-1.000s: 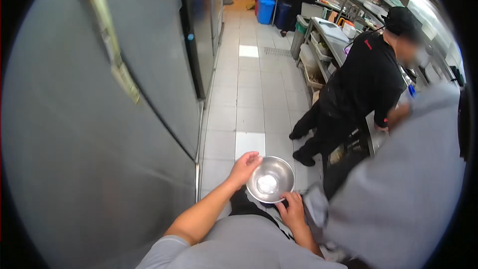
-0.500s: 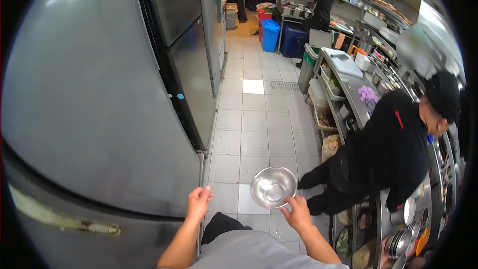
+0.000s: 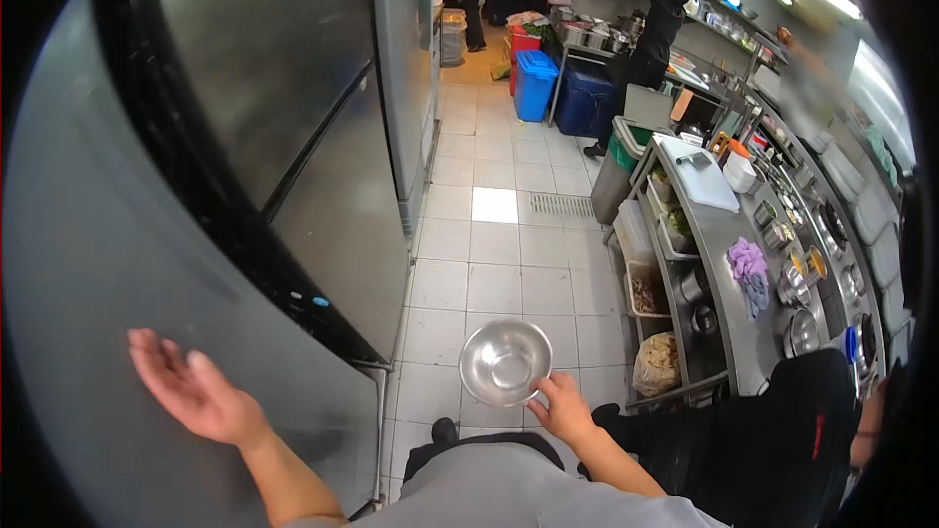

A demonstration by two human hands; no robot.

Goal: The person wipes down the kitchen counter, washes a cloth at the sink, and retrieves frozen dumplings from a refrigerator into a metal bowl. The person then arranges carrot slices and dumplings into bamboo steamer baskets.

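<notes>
A shiny steel mixing bowl hangs in front of my body over the tiled floor, its inside facing up with nothing in it. My right hand pinches its near right rim between thumb and fingers. Out to the left, my left hand is held palm up with its fingers stretched out, holding nothing. Behind it in the view is the grey steel door of a fridge.
A co-worker in black stands close on my right beside a steel counter with a white cutting board and purple cloth. Ahead along the tiled aisle are a blue bin and another person reaching up.
I have moved forward along the aisle. My left hand has swung out to the left and its fingers have opened. The bowl stays in my right hand, and the co-worker now appears lower.
</notes>
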